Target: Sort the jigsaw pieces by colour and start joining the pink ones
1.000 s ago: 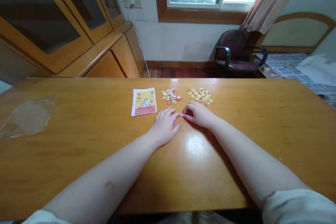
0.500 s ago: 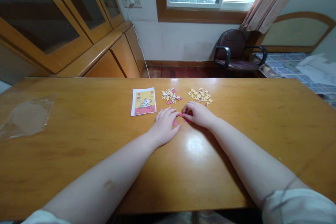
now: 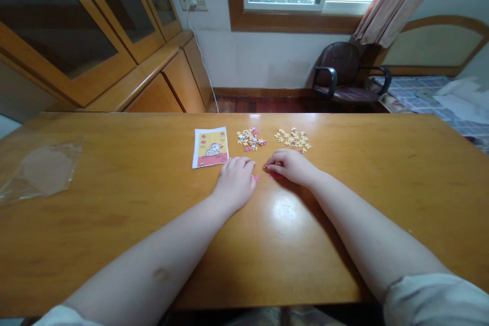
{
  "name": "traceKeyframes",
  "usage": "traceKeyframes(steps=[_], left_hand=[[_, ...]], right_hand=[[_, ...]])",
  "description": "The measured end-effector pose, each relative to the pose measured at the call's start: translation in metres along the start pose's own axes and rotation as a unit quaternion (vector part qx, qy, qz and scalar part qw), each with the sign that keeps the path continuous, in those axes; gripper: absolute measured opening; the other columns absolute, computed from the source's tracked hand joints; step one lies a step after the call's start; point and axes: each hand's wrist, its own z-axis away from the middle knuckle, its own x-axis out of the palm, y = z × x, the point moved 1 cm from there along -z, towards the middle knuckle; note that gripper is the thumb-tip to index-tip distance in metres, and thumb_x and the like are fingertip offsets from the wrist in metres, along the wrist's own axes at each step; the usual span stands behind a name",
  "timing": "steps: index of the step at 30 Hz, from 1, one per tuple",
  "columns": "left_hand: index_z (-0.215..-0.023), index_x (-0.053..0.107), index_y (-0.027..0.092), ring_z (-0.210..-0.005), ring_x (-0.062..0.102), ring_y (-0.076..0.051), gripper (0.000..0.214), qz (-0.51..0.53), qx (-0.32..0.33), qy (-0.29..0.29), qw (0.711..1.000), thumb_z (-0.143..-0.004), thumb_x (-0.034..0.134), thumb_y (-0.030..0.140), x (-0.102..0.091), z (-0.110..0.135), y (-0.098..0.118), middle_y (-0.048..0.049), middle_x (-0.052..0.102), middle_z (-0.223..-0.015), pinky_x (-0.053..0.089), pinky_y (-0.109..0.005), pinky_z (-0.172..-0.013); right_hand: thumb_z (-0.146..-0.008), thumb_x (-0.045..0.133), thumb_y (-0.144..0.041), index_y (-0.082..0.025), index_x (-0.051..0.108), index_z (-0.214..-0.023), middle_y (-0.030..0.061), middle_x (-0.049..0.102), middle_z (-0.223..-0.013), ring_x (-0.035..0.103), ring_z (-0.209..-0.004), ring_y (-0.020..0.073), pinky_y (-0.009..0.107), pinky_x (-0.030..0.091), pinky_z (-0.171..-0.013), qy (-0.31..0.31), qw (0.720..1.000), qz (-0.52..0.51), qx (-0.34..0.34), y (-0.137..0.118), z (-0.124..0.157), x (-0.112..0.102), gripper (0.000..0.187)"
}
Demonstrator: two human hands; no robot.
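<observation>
My right hand (image 3: 288, 164) pinches a small pink jigsaw puzzle piece (image 3: 265, 167) between thumb and fingertips, just above the table. Under that hand lies more pink puzzle (image 3: 275, 175), partly covered by the fingers. To the left, my left hand (image 3: 237, 178) rests on the table with its fingers curled in. Another pink piece (image 3: 255, 178) shows at its thumb side, partly hidden by the hand. A small gap separates the two hands. Beyond the left hand lies a picture card (image 3: 212, 147) with a white duck on yellow and pink.
Two loose piles of puzzle pieces lie past my hands: a mixed pile (image 3: 250, 139) and a mostly yellow pile (image 3: 293, 139). A clear plastic bag (image 3: 42, 170) lies at the table's left. Behind the wooden table (image 3: 153, 163) stand a cabinet (image 3: 148, 94) and an armchair (image 3: 340, 74).
My left hand has drawn back slightly left and curled its fingers, away from the right hand's piece. My right hand stays nearly in place, still pinching the pink puzzle piece.
</observation>
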Motion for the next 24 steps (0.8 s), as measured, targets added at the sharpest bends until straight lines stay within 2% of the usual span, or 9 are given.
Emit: traceKeyframes(steps=[5,13,19,24], left_hand=[[-0.109,0.058,0.018,-0.101,0.052,-0.026,0.027,-0.024,-0.012,-0.005,1.0,-0.084,0.048,0.022,0.0025,0.0021,0.0006,-0.0092,0.061,-0.105,0.041,-0.039,-0.088],[-0.109,0.057,0.02,-0.102,0.052,-0.025,0.027,-0.017,0.007,0.009,1.0,-0.083,0.051,0.024,-0.0006,0.0037,0.0021,-0.008,0.061,-0.106,0.039,-0.038,-0.089],[-0.107,0.058,0.02,-0.1,0.053,-0.024,0.026,-0.008,0.021,0.0,1.0,-0.082,0.052,0.022,0.0029,0.0033,0.002,-0.0073,0.062,-0.103,0.04,-0.038,-0.088],[-0.106,0.058,0.019,-0.099,0.053,-0.024,0.024,-0.002,0.018,0.003,1.0,-0.083,0.052,0.023,0.0063,0.0011,0.0,-0.0073,0.062,-0.103,0.04,-0.038,-0.087]], right_hand=[[-0.079,0.065,-0.027,-0.021,0.074,-0.087,0.001,0.071,-0.08,0.061,-0.072,0.0131,0.023,0.044,-0.068,-0.054,0.997,-0.042,0.032,-0.0071,0.0009,0.0039,0.013],[-0.079,0.063,-0.028,-0.019,0.074,-0.088,0.0018,0.072,-0.073,0.062,-0.064,0.0129,0.022,0.044,-0.062,-0.057,0.991,-0.084,0.086,-0.0009,0.0012,0.0005,0.017],[-0.079,0.062,-0.026,-0.021,0.075,-0.088,0.0024,0.074,-0.087,0.065,-0.079,0.0157,0.024,0.047,-0.072,-0.075,0.995,-0.06,0.038,-0.0029,0.0012,-0.0003,0.016],[-0.08,0.061,-0.022,-0.021,0.075,-0.09,0.0025,0.073,-0.087,0.064,-0.08,0.0153,0.025,0.046,-0.076,-0.08,0.996,-0.036,0.004,-0.0001,0.0012,0.0014,0.017]])
